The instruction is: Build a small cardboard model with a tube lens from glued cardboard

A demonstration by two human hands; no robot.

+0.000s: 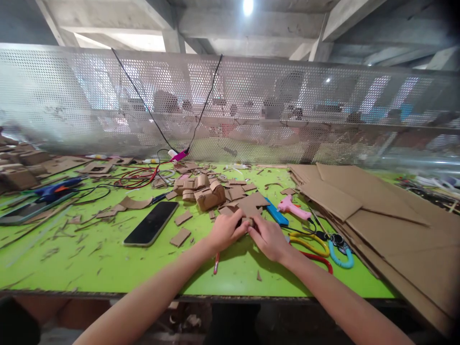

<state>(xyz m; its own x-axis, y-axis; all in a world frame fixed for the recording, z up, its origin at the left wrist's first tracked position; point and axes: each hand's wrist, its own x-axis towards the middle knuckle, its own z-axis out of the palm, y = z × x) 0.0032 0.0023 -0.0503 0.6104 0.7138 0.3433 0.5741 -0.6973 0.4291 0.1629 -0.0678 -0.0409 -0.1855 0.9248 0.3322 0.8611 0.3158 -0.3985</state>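
Both hands pinching one small cardboard piece (247, 221) at mid-table: left hand (226, 231) closed on its left side, right hand (269, 238) closed on its right, fingertips meeting over it. Resting on green table (108, 268). One black phone (151, 223) left of hands, screen dark. One pink glue gun (293, 207), one blue cutter (276, 212) just right. One stack of cardboard sheets (377, 211) far right. One red pencil (216, 263) under left wrist. No readable writing.
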